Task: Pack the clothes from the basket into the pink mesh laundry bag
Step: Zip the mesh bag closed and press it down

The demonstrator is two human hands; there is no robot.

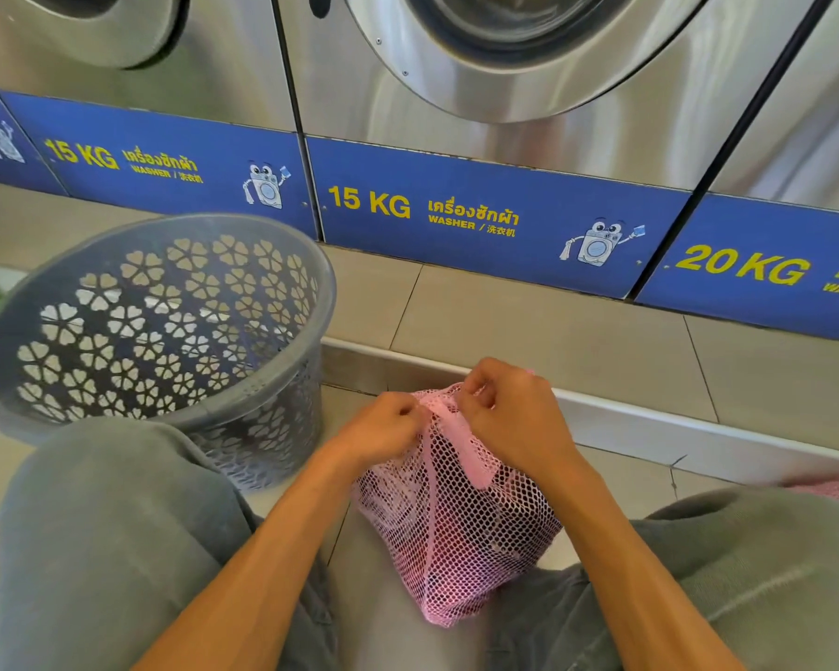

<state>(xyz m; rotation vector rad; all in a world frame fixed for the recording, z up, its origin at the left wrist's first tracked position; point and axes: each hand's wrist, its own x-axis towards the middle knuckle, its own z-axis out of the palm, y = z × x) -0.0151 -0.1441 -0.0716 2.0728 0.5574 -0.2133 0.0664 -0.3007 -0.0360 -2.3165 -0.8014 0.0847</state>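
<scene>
Cinching the pink mesh laundry bag [451, 520] shut on the floor: fingers of the left hand [383, 431] and right hand [509, 414] curl tight, pinching its drawstring [429, 501] at the gathered neck between them. Basket [156, 326] left of the fingers looks empty. Yanking unevenly could snag the mesh.

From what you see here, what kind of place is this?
Most likely a self-service laundromat: steel front-loading washers in a row, blue panels marked "15 KG WASHER", and a grey laundry basket on the tiled floor.
</scene>
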